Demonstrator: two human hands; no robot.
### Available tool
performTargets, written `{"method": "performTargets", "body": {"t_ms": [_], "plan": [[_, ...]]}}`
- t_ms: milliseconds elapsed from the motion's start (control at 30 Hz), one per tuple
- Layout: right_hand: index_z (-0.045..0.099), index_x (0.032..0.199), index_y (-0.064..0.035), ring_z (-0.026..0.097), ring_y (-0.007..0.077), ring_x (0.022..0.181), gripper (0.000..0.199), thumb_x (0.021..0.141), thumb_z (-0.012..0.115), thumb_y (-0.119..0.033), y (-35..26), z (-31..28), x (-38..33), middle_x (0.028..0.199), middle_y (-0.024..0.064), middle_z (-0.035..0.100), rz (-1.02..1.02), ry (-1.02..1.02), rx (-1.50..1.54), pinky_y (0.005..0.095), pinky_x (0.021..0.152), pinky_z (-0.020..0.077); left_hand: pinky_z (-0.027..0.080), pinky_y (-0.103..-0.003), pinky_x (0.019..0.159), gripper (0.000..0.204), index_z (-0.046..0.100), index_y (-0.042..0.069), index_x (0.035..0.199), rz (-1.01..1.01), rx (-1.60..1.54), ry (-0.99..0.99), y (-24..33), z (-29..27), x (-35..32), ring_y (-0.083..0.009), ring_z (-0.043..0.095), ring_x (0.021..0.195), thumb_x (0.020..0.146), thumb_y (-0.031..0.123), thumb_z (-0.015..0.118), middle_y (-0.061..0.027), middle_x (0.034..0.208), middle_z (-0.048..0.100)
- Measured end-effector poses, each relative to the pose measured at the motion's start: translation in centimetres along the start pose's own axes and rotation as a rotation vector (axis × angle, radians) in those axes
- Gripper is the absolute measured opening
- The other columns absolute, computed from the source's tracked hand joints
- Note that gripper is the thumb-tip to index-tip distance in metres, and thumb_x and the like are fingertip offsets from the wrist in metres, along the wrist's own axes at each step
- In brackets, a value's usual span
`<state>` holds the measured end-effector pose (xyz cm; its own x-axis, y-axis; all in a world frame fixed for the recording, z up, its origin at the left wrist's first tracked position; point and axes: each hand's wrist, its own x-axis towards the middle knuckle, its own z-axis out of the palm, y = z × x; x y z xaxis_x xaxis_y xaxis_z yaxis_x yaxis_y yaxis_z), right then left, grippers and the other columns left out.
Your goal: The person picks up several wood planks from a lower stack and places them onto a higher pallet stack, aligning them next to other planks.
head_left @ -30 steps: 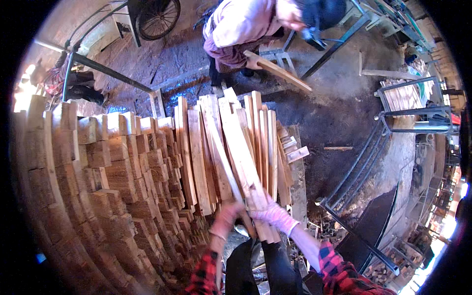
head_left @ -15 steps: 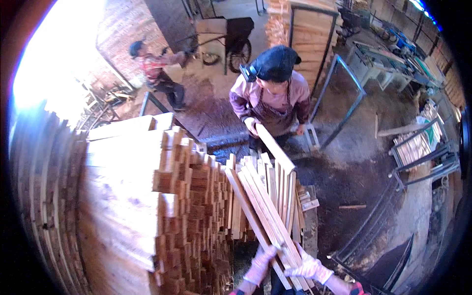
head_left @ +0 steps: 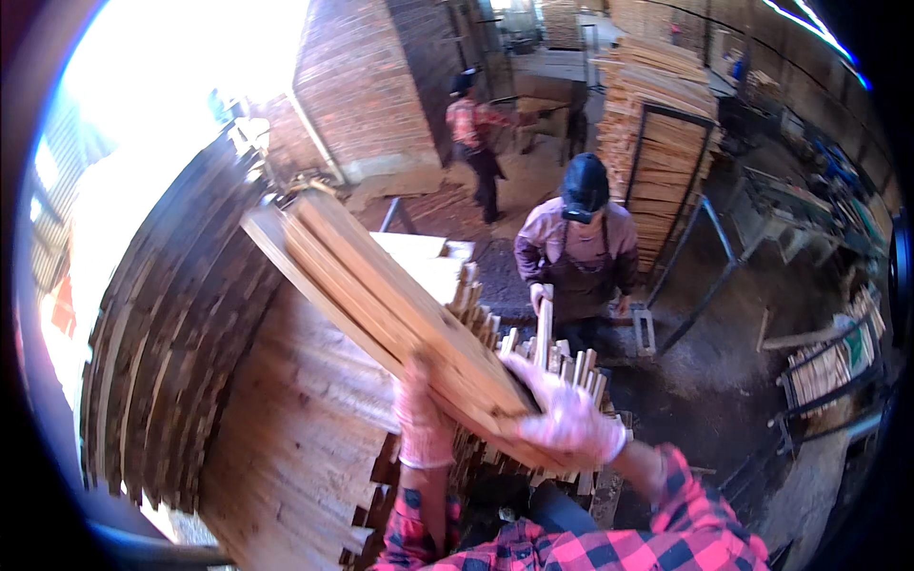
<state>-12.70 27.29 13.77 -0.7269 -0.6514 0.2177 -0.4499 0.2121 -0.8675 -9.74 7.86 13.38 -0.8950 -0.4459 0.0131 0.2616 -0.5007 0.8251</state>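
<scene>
Several long wooden boards (head_left: 381, 295) are held together as a bundle, tilted with the far end up and to the left. My left hand (head_left: 422, 419), in a pale pink glove, grips the bundle's left side near its middle. My right hand (head_left: 562, 414), gloved the same way, is closed around the near right end. Below the bundle lies a broad stack of boards (head_left: 286, 400) with a stepped right edge. Loose wooden strips (head_left: 581, 371) stand close beyond my right hand.
A co-worker (head_left: 581, 238) in a dark cap stands ahead, one hand on a wooden strip. Another person (head_left: 474, 143) is farther back. A tall dark-edged board stack (head_left: 171, 352) rises at left. A blue metal frame (head_left: 709, 271) and a piled rack (head_left: 838, 343) stand at right.
The bundle has been lifted from the pile of strips and swung left over the board stack, both hands rising with it. My view has turned left. The co-worker's strip has become more upright.
</scene>
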Motion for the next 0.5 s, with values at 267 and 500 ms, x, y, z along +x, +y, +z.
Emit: {"method": "performTargets", "body": {"t_ms": [267, 500], "plan": [[0.040, 0.149, -0.0002, 0.052, 0.0186, 0.127, 0.086, 0.080, 0.084, -0.025, -11.4, 1.3, 20.7, 0.136, 0.0105, 0.057, -0.308, -0.483, 0.528, 0.0328, 0.108, 0.0420, 0.055, -0.039, 0.094, 0.075, 0.052, -0.001, 0.139, 0.483, 0.339, 0.066, 21.2, 2.2, 4.3, -0.0243, 0.066, 0.106, 0.089, 0.049, 0.074, -0.0145, 0.122, 0.063], [0.045, 0.139, -0.0074, 0.053, 0.0186, 0.124, 0.088, 0.067, 0.094, -0.020, -5.7, 13.7, 25.6, 0.128, 0.0096, 0.061, -0.245, -0.502, 0.845, 0.0327, 0.104, 0.0473, 0.053, -0.033, 0.085, 0.062, 0.058, 0.005, 0.132, 0.501, 0.655, 0.027, 18.8, -14.0, 8.2, -0.0161, 0.061, 0.100, 0.082, 0.032, 0.081, -0.0031, 0.117, 0.064]]}}
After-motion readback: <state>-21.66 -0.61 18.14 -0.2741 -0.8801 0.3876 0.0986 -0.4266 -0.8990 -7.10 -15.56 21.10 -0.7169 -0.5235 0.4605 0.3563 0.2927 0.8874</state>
